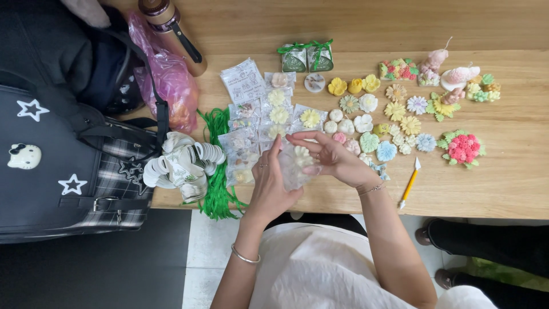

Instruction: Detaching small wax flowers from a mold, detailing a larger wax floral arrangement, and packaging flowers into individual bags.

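Both hands are meeting at the wooden table's (503,189) near edge, left hand (269,183) pinching a clear plastic pouch (293,166) while right hand (334,157), at three o'clock, is gripping its flower-shaped piece (302,154); keeping the mouth spread looks wise.

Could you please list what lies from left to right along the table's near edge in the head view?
Black star-patched bag → white paper rings → green ribbon bundle → left hand → right hand → yellow craft knife → pink flower cluster.
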